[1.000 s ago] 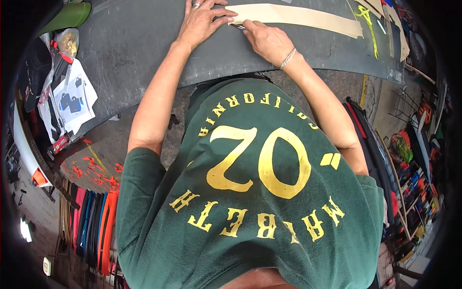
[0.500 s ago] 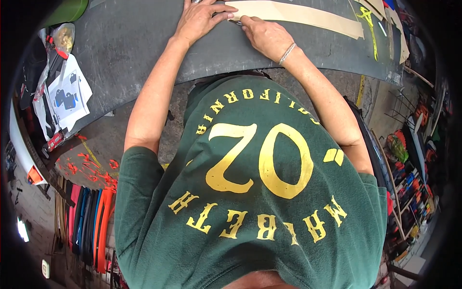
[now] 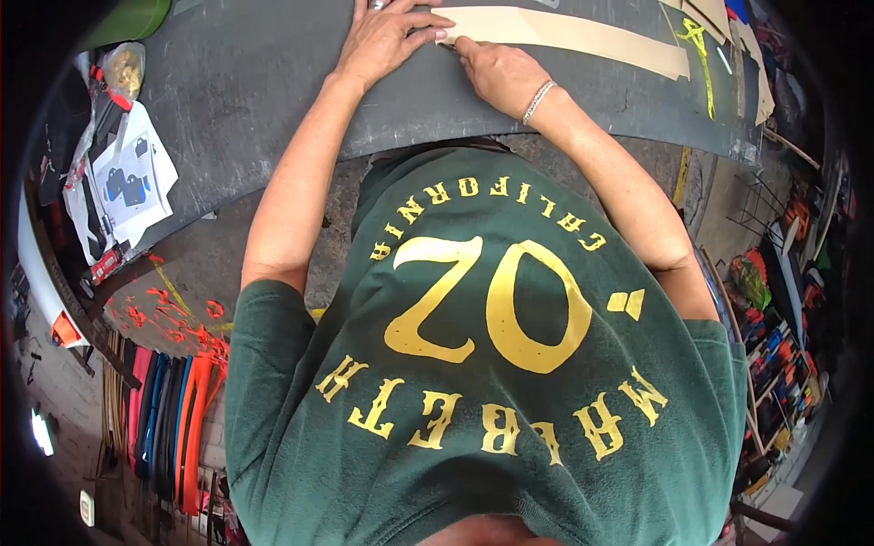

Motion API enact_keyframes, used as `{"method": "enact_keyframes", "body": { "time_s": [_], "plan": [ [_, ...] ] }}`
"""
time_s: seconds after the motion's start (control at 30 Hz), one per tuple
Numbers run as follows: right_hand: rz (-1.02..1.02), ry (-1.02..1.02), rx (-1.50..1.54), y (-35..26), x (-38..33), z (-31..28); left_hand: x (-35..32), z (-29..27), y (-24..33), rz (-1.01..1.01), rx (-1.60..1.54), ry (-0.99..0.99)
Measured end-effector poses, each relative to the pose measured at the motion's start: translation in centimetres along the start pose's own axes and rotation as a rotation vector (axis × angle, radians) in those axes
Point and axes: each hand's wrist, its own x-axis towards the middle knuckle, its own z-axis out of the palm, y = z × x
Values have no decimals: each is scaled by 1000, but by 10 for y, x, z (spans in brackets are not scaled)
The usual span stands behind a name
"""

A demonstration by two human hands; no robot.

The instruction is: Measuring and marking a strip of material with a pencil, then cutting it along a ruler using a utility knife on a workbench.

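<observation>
A long tan strip of paper or thin card [image 3: 574, 36] lies across the dark work table [image 3: 264, 109]. My left hand [image 3: 387, 44], with a ring on one finger, lies at the strip's left end, its fingers stretched out over the tip. Just right of it, my right hand [image 3: 505, 77] is closed in a pinch at the strip's lower left corner. A small dark tip shows at its fingers, too little to name the thing held. A chain bracelet circles the right wrist.
At the table's right lie a tangled yellow ribbon [image 3: 699, 64] and more tan pieces [image 3: 763, 77]. Printed sheets [image 3: 132, 182] and a plastic bag [image 3: 123, 71] are at the left edge. Rolls or strips of coloured material [image 3: 168, 419] hang at lower left.
My right hand has shifted very slightly left and stays at the strip's end. The left hand keeps its place on the strip. The whole view has shifted a little.
</observation>
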Motion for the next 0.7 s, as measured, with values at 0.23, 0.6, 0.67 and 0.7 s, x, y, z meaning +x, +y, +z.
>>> {"method": "enact_keyframes", "body": {
  "time_s": [0.23,0.6,0.67,0.7],
  "plan": [
    [387,353,555,38,-57,-25,3,16,25,57,178,48],
    [731,722,-113,223,-157,-59,101,90,119,-2,157,-102],
    [706,731,-467,230,-155,-60,106,91,120,-31,185,-122],
    [654,727,-387,232,-149,-63,109,90,119,-52,202,-134]
  ]
}}
